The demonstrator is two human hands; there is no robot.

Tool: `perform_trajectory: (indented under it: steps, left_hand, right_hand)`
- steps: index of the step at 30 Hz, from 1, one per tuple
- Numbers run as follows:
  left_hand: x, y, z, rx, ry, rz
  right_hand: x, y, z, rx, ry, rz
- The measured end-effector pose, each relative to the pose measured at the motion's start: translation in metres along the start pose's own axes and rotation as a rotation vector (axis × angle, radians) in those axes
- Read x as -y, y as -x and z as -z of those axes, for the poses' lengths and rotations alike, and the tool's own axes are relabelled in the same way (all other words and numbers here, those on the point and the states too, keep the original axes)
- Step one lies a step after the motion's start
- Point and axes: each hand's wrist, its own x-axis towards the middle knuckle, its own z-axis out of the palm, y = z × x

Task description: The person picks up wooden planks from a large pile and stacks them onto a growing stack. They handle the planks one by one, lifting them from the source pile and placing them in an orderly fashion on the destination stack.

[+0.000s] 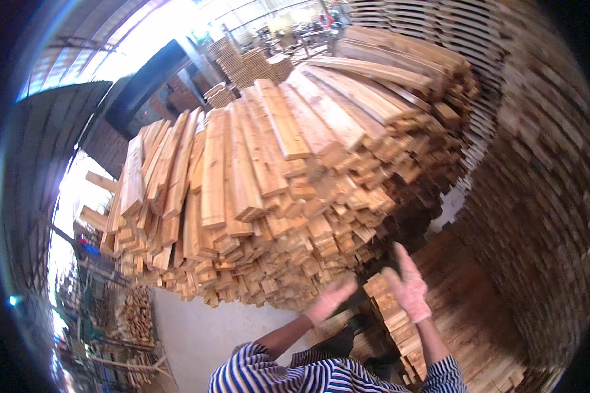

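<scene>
Both my hands wear pinkish-white work gloves and are blurred by motion. My left hand (pixel 333 300) is stretched out in front of the near ends of a big pile of sawn planks (pixel 278 226), with nothing visible in it. My right hand (pixel 408 288) has its fingers extended and the thumb apart, and it holds nothing. It hovers by the upper corner of a lower stack of boards (pixel 406 334), nearest to those board ends. Whether either hand touches wood, I cannot tell.
A tall wall of stacked boards (pixel 537 216) rises close on the right. More stacks (pixel 242 62) stand at the back. Grey floor (pixel 210 334) shows below the pile, and a rack of cut timber (pixel 136 314) is at the lower left.
</scene>
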Motion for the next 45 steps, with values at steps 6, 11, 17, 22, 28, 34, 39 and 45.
perform_trajectory:
  steps: [6,11,17,22,28,34,39,45]
  left_hand:
    - [-0.101,0.054,0.087,-0.334,0.918,-0.394]
    - [-0.142,0.086,0.096,-0.835,0.223,-0.394]
    - [-0.223,0.117,0.147,-1.317,-0.566,-0.739]
    - [-0.242,0.053,0.25,-1.066,-0.618,-0.294]
    - [-0.308,0.035,0.2,-0.927,-0.776,-0.05]
    - [-0.291,0.0,0.165,-1.303,-1.344,-0.196]
    - [-0.251,-0.033,0.204,-1.313,-0.88,-0.174]
    - [-0.279,-0.021,0.204,-0.728,-2.042,0.189]
  right_hand:
    - [0.171,-0.096,-0.125,0.349,-0.062,0.411]
    - [0.209,-0.147,-0.205,0.128,0.869,1.099]
    - [0.214,-0.18,-0.225,0.275,0.925,0.983]
    - [0.223,-0.191,-0.216,0.015,0.489,0.91]
    - [0.237,-0.205,-0.171,0.033,-0.343,0.254]
    - [0.206,-0.151,-0.175,0.004,-0.362,0.168]
    - [0.207,-0.133,-0.166,0.279,-0.306,0.284]
    - [0.232,-0.145,-0.169,0.636,-0.65,-0.099]
